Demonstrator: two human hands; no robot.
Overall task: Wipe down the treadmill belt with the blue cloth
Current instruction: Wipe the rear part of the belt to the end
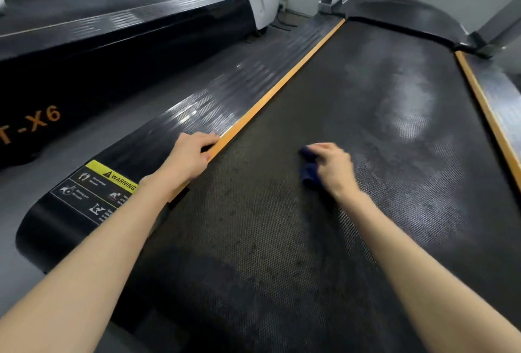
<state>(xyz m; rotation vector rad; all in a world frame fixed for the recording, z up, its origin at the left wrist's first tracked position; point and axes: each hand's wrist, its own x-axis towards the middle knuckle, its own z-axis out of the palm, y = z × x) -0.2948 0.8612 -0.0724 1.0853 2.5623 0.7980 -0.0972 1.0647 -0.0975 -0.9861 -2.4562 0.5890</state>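
So the right hand [334,168] was down on the black textured treadmill belt [267,254], roughly mid-width, with its fingers curled over a bunched-up dark blue cloth [308,168]. The cloth was scrunched into a wad, poking out on the thumb side of the hand and pressed against the belt surface. That hand was a bit blurry, so I couldn't make out each finger, but it clearly had the cloth clamped under it.

The left hand [191,156] wasn't holding anything. It rested on the left edge of the deck, with loosely bent fingers lying across the long orange edge strip [276,90] and onto the ribbed black side rail [214,104], and the thumb sitting down by the strip's belt-side edge. It looked like a brace more than a grip. The two hands were well apart, with bare belt between them.

Up ahead of the cloth the belt had pale, hazy patches [408,104], while the near part looked darker with small specks. A yellow-and-black warning sticker [112,180] sat on the rail just beside the left forearm. A matching orange strip [485,107] ran along the right edge, and a second black treadmill [112,28] stood off to the left across the grey floor [84,144].
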